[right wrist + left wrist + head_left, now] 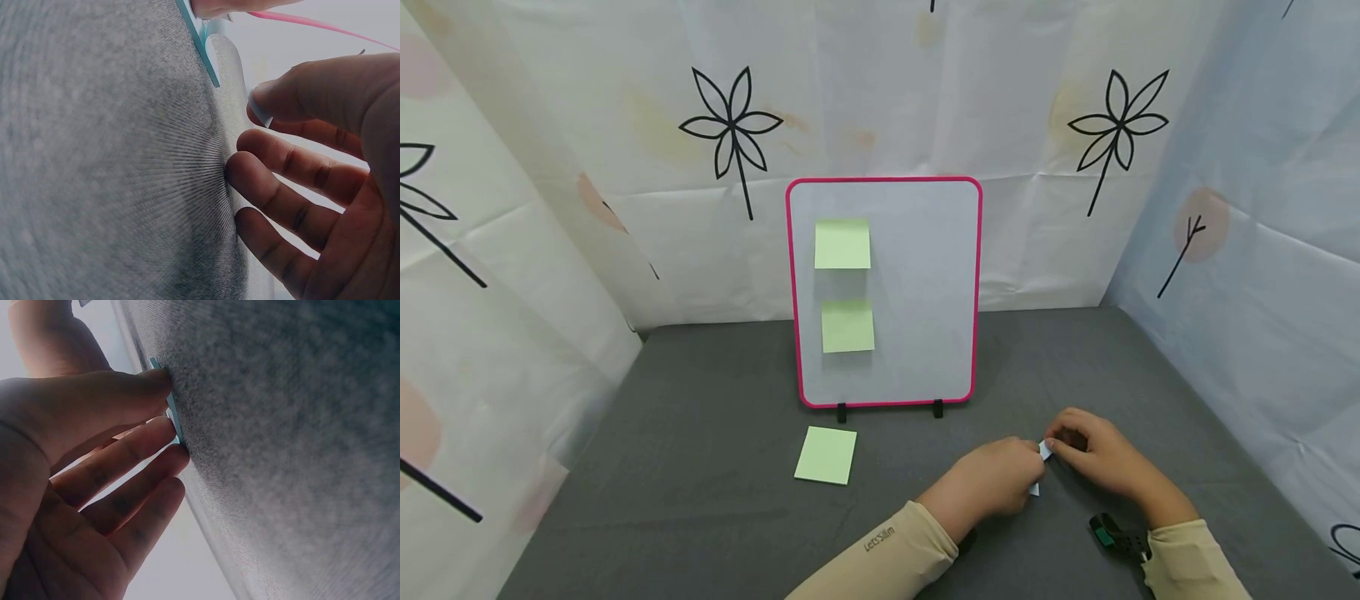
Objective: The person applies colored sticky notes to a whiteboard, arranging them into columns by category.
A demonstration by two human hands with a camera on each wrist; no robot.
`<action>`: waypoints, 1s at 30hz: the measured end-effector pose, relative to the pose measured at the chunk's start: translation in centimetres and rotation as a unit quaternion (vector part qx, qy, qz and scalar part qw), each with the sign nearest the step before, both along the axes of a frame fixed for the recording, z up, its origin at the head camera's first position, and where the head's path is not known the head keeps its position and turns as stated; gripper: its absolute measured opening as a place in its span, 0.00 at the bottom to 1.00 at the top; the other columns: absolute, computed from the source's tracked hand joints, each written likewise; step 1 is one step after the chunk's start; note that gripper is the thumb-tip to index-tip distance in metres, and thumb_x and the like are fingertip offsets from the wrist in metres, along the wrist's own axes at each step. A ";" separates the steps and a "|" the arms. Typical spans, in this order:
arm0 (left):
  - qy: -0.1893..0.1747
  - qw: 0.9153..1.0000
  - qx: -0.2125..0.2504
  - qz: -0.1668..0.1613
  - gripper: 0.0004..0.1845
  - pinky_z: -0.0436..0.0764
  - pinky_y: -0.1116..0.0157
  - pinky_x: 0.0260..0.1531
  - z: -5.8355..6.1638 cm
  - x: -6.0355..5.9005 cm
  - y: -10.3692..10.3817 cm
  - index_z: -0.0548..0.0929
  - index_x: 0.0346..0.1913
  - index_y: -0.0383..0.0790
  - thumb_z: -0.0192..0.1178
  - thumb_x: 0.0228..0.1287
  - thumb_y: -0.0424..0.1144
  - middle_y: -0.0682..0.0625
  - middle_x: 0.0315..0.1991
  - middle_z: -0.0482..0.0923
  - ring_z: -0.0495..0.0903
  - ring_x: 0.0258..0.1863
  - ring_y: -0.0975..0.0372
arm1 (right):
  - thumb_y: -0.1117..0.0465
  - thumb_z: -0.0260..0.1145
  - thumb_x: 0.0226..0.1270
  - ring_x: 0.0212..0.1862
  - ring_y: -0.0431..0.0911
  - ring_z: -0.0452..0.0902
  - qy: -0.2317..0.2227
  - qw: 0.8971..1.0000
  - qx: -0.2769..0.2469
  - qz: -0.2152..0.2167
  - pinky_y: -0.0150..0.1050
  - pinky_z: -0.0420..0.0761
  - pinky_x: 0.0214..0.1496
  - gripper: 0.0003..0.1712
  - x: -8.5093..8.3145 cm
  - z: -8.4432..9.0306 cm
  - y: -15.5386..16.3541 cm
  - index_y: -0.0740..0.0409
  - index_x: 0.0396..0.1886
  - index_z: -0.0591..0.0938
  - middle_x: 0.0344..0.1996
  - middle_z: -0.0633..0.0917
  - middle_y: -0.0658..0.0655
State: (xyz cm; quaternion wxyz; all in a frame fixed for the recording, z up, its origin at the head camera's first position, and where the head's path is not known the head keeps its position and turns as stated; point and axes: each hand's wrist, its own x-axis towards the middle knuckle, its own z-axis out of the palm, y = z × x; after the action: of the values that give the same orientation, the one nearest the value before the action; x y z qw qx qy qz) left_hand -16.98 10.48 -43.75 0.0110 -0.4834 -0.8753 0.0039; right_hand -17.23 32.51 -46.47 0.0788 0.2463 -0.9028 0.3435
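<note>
On the grey table, right of the board, my left hand (988,479) holds down a small light-blue pad of paper (175,419), mostly hidden under the fingers in the head view. In the left wrist view its thumb and fingers lie along the pad's edge. Just to the right, my right hand (1097,454) pinches a pale blue paper corner (259,111) between thumb and index finger. A sheet curls up from the pad in the right wrist view. The other right fingers are loosely bent close to the tabletop.
A pink-framed whiteboard (917,292) stands upright on black feet, bearing an upper green sticky note (842,244) and a lower one (847,327). Another green note (826,456) lies on the table before it. A black-and-green object (1108,532) sits by my right wrist.
</note>
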 end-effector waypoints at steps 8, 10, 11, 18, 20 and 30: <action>0.014 1.000 0.012 -0.007 0.07 0.71 0.75 0.29 0.0 0.0 -0.1 0.88 0.34 0.52 0.69 0.71 0.36 0.59 0.34 0.81 0.71 0.27 0.71 | 0.70 0.71 0.70 0.29 0.32 0.71 0.014 1.000 -0.004 0.003 0.32 0.73 0.30 0.09 -0.1 0.0 0.0 0.49 0.37 0.87 0.32 0.81 0.42; 0.019 1.000 0.016 -0.010 0.07 0.70 0.75 0.28 0.0 0.0 -0.1 0.88 0.33 0.53 0.69 0.70 0.36 0.59 0.33 0.81 0.70 0.26 0.71 | 0.70 0.72 0.70 0.29 0.32 0.71 0.019 1.000 -0.003 0.000 0.32 0.73 0.30 0.09 -0.1 0.0 0.1 0.50 0.37 0.87 0.33 0.81 0.42; 0.022 1.000 0.017 -0.012 0.08 0.70 0.74 0.27 0.0 0.1 -0.1 0.88 0.33 0.53 0.69 0.70 0.36 0.59 0.33 0.81 0.70 0.26 0.71 | 0.70 0.72 0.70 0.29 0.32 0.71 0.021 1.000 -0.001 -0.004 0.32 0.72 0.29 0.08 -0.1 0.0 0.1 0.50 0.37 0.87 0.33 0.81 0.42; 0.030 0.999 0.020 -0.007 0.07 0.67 0.74 0.24 0.3 0.3 -0.2 0.90 0.34 0.53 0.69 0.69 0.36 0.59 0.32 0.80 0.67 0.24 0.71 | 0.63 0.72 0.73 0.28 0.32 0.68 0.023 0.998 0.017 -0.050 0.33 0.71 0.29 0.02 -0.1 0.0 0.3 0.54 0.37 0.88 0.34 0.82 0.44; 0.030 0.999 0.021 -0.006 0.07 0.67 0.74 0.24 0.2 0.3 -0.2 0.89 0.35 0.53 0.69 0.69 0.36 0.60 0.31 0.80 0.67 0.24 0.71 | 0.62 0.72 0.73 0.29 0.31 0.69 0.023 0.998 0.023 -0.062 0.33 0.71 0.30 0.03 -0.1 0.1 0.3 0.55 0.37 0.88 0.34 0.82 0.45; 0.025 0.999 0.022 -0.003 0.07 0.66 0.74 0.23 0.1 0.3 0.0 0.88 0.33 0.52 0.72 0.66 0.35 0.60 0.30 0.78 0.67 0.23 0.72 | 0.63 0.72 0.73 0.30 0.31 0.70 0.040 0.995 0.030 -0.086 0.34 0.72 0.30 0.03 -0.1 0.0 0.5 0.55 0.37 0.88 0.35 0.82 0.45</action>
State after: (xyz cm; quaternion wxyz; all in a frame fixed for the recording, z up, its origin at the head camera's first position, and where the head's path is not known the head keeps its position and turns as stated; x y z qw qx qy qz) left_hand -16.64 10.50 -43.63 0.0433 -0.4856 -0.8731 -0.0038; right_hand -17.36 32.97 -46.49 0.1363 0.1837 -0.9268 0.2978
